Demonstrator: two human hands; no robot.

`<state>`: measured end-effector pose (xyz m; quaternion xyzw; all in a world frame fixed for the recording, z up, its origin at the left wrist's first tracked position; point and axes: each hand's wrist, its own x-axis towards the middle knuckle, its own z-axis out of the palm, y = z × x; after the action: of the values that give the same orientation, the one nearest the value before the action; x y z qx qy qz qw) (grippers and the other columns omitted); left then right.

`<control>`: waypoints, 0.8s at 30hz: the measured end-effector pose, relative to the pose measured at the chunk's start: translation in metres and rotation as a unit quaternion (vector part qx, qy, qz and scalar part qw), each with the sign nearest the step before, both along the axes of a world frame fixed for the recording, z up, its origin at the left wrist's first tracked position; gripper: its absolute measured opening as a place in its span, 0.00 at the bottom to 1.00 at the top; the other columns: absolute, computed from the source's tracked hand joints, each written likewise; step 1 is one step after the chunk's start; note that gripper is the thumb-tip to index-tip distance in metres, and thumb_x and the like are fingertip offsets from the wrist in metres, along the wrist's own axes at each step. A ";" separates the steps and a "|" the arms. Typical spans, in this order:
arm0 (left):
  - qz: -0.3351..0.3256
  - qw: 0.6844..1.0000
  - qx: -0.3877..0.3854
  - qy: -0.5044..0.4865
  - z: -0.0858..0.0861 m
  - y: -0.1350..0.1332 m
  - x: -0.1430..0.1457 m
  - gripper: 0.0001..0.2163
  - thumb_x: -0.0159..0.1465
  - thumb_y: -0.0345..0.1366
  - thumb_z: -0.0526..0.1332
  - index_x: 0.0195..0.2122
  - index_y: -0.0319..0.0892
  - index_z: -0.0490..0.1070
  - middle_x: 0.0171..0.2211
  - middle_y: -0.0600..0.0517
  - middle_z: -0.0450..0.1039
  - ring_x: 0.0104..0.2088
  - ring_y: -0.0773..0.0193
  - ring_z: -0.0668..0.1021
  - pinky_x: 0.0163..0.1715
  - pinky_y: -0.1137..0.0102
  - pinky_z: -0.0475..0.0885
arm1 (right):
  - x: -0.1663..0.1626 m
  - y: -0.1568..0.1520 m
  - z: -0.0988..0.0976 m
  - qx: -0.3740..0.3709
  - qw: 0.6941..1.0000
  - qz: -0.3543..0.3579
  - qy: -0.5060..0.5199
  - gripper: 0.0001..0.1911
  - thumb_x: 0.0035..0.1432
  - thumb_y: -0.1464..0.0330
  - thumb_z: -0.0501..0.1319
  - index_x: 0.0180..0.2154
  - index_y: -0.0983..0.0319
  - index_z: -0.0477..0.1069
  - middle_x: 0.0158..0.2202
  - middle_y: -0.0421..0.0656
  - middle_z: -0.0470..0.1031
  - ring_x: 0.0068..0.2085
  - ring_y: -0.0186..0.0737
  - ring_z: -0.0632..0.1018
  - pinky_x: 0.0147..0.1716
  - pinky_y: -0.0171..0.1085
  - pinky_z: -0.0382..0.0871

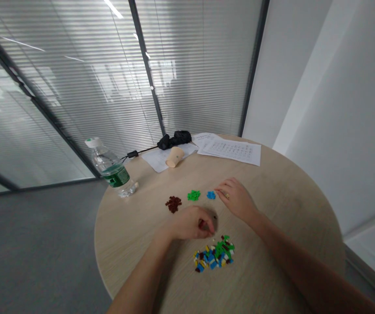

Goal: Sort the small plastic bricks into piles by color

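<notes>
Plastic bricks [213, 257] lie heaped on a round wooden surface [292, 218] beside glass partitions with blinds [76, 87]. Above the heap sit a dark red pile [173, 203], a green pile [193, 195] and a blue pile [211, 195]. The left hand [190, 223] clenches its grip on a dark red brick [201, 224]; the right hand [236, 198] pinches a small yellow brick [227, 196] in its grip.

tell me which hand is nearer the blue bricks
Right. The right hand is just to the right of the small blue bricks, its fingers almost at them; the left hand is farther off, below and left of them, toward the person.
</notes>
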<state>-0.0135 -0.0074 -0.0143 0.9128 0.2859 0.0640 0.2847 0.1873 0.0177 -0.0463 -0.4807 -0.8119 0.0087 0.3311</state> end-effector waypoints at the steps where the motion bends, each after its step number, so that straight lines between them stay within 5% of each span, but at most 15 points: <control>1: -0.006 1.000 -0.007 0.008 0.000 -0.001 0.001 0.05 0.54 0.32 0.63 0.31 0.44 0.78 0.27 0.55 0.73 0.26 0.70 0.72 0.27 0.76 0.64 | 0.002 -0.003 0.002 0.007 1.000 0.002 0.012 0.09 0.61 0.70 0.55 0.34 0.61 0.75 0.35 0.47 0.75 0.42 0.44 0.70 0.45 0.43 0.63; 8: -0.027 0.999 -0.019 0.042 0.003 -0.004 0.007 0.05 0.52 0.32 0.65 0.31 0.43 0.78 0.26 0.56 0.73 0.25 0.71 0.72 0.25 0.77 0.62 | 0.003 -0.015 0.010 0.054 0.997 0.035 0.048 0.07 0.59 0.71 0.57 0.32 0.62 0.74 0.32 0.46 0.75 0.39 0.43 0.71 0.41 0.41 0.66; 16: -0.024 0.999 0.000 0.029 0.001 -0.004 0.009 0.04 0.53 0.28 0.63 0.28 0.42 0.77 0.25 0.56 0.71 0.25 0.71 0.70 0.27 0.77 0.62 | 0.002 -0.014 0.012 0.018 0.994 0.039 0.096 0.05 0.56 0.72 0.59 0.30 0.61 0.74 0.31 0.44 0.76 0.37 0.41 0.73 0.41 0.40 0.66; 20: 0.052 0.994 0.075 -0.063 0.004 0.001 0.002 0.04 0.55 0.26 0.61 0.28 0.41 0.75 0.26 0.55 0.70 0.29 0.69 0.71 0.31 0.76 0.62 | -0.002 -0.017 0.015 -0.102 0.977 0.038 0.184 0.06 0.56 0.69 0.59 0.31 0.61 0.74 0.33 0.44 0.77 0.36 0.39 0.75 0.36 0.37 0.67; 24: 0.143 0.957 0.177 -0.178 0.003 0.005 -0.002 0.04 0.60 0.31 0.60 0.30 0.40 0.74 0.23 0.54 0.65 0.28 0.67 0.69 0.30 0.73 0.62 | -0.007 -0.021 0.014 -0.293 0.913 0.099 0.266 0.12 0.55 0.62 0.58 0.33 0.62 0.75 0.31 0.42 0.76 0.30 0.36 0.73 0.28 0.34 0.65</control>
<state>-0.0152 -0.0021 -0.0109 0.8718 0.3424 0.3152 0.1529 0.1804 -0.0034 -0.0319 -0.4533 -0.6979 0.4069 0.3767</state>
